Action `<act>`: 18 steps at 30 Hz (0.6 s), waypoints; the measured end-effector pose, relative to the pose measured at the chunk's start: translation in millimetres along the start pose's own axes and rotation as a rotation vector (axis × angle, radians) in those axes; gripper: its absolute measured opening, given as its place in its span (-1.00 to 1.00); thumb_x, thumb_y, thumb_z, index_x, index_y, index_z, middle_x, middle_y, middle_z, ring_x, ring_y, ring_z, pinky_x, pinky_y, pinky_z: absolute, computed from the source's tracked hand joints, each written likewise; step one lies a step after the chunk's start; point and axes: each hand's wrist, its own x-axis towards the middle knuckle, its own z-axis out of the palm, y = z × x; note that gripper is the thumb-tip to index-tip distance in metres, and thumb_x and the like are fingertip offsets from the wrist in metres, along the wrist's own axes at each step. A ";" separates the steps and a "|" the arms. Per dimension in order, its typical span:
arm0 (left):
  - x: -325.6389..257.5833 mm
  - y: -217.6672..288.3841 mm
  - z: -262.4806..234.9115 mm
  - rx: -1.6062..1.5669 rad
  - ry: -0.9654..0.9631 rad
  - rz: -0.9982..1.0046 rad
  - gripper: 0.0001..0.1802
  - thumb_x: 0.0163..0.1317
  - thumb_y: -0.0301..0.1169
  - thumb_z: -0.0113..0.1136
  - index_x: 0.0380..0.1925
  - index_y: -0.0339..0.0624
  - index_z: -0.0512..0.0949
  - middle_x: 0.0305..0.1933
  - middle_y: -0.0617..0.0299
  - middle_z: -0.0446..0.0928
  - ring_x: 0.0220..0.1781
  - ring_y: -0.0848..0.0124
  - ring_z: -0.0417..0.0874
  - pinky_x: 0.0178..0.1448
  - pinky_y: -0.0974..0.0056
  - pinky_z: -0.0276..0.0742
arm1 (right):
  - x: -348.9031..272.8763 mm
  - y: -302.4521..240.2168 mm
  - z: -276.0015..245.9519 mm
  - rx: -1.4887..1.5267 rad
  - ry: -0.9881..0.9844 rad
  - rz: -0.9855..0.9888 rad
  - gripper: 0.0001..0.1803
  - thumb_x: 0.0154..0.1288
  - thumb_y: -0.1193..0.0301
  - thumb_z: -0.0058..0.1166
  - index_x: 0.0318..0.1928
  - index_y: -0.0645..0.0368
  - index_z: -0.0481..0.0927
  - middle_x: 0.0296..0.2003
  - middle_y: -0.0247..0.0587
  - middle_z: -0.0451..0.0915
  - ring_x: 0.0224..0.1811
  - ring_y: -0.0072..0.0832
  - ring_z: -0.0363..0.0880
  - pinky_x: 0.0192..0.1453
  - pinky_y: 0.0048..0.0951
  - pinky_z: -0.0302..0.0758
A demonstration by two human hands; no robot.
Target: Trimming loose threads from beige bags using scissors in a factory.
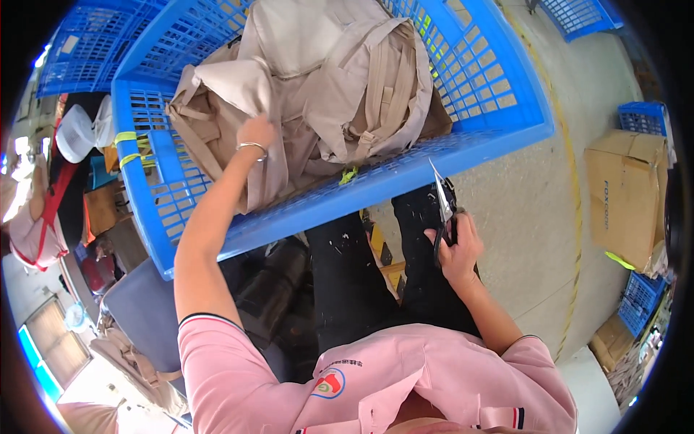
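Note:
In front of me stands a big blue plastic basket (325, 206) holding beige backpacks. My left hand (258, 134), with a bracelet at its wrist, reaches over the near rim. Its fingers are closed on the pale cloth of the left beige backpack (238, 85). To its right lies another beige backpack (340, 108) with straps and a buckle showing. My right hand (460, 249) is outside the basket, above my right leg. It grips scissors (443, 199) by their black handles, with the blades pointing up beside the near rim.
Yellow-green ties (127, 148) are knotted on the basket's left end. A cardboard box (627, 195) stands on the floor at right, past a yellow floor line (575, 217). At left are a person in a pink top (36, 231) and a dark chair (144, 311).

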 end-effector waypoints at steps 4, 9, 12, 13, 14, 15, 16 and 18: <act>-39.3 -17.9 -128.7 -0.232 0.407 0.053 -0.47 0.16 0.02 0.17 -0.55 -0.34 0.48 -0.45 -0.26 0.55 -0.33 -0.16 0.62 -0.22 -0.10 0.48 | -9.4 7.9 -3.7 0.001 0.048 0.027 -0.55 0.08 0.17 0.41 -0.25 0.20 0.48 -0.44 -0.19 0.42 -0.50 -0.24 0.45 -0.45 -0.36 0.40; -164.1 -8.6 -268.4 -1.410 0.686 0.085 -0.71 0.15 -0.28 0.35 -0.29 -0.31 0.60 -0.28 0.18 0.61 -0.22 0.43 0.57 -0.09 0.26 0.47 | -24.7 26.6 -4.8 0.148 0.097 0.135 -0.72 0.29 0.34 0.26 -0.15 0.26 0.53 -0.42 -0.24 0.51 -0.39 -0.51 0.44 -0.28 -0.50 0.39; -257.6 -21.4 -298.2 -1.832 0.592 0.193 -0.59 0.36 -0.43 0.09 0.16 -0.38 0.44 0.17 0.04 0.54 0.19 0.23 0.58 0.28 0.09 0.47 | -25.5 16.7 -26.1 0.443 -0.031 0.437 -0.68 0.41 0.21 0.14 -0.10 0.25 0.56 -0.35 -0.33 0.58 -0.36 -0.64 0.46 -0.25 -0.59 0.42; -287.4 -18.6 -293.0 -1.906 0.576 0.222 -0.56 0.43 -0.36 -0.01 0.24 -0.36 0.38 0.24 0.03 0.49 0.27 0.21 0.51 0.35 0.06 0.39 | -26.9 13.7 -33.6 0.442 -0.026 0.430 -0.68 0.41 0.21 0.14 -0.10 0.25 0.56 -0.35 -0.33 0.58 -0.36 -0.64 0.46 -0.25 -0.59 0.42; -313.6 -21.4 -276.3 -1.978 0.556 0.253 -0.52 0.46 -0.32 -0.07 0.30 -0.33 0.32 0.31 0.03 0.44 0.34 0.20 0.45 0.41 0.06 0.32 | -28.0 10.4 -38.3 0.679 -0.017 0.459 -0.65 0.44 0.19 0.10 -0.08 0.27 0.55 -0.35 -0.31 0.58 -0.35 -0.65 0.47 -0.25 -0.57 0.43; -334.8 -24.1 -252.3 -2.046 0.447 0.183 -0.50 0.46 -0.31 -0.08 0.32 -0.34 0.30 0.31 0.01 0.44 0.33 0.18 0.46 0.42 0.07 0.33 | -29.6 8.7 -43.0 0.907 -0.004 0.492 -0.61 0.46 0.16 0.06 -0.07 0.30 0.54 -0.34 -0.29 0.59 -0.34 -0.65 0.48 -0.26 -0.55 0.45; -356.1 -21.3 -225.5 -2.052 0.366 0.155 -0.46 0.43 -0.29 -0.02 0.31 -0.36 0.29 0.30 0.00 0.45 0.30 0.19 0.50 0.38 0.09 0.38 | -31.2 4.5 -47.9 0.904 -0.001 0.495 -0.61 0.46 0.16 0.06 -0.07 0.30 0.54 -0.34 -0.29 0.59 -0.34 -0.65 0.48 -0.26 -0.55 0.45; -385.4 -10.0 -163.5 -2.034 0.193 0.187 -0.44 0.37 -0.26 0.08 0.27 -0.38 0.34 0.26 0.01 0.49 0.22 0.22 0.56 0.32 0.13 0.46 | -33.8 -4.2 -54.5 1.046 0.044 0.442 -0.60 0.48 0.13 0.02 -0.16 0.28 0.54 -0.40 -0.25 0.58 -0.53 -0.61 0.49 -0.41 -0.56 0.47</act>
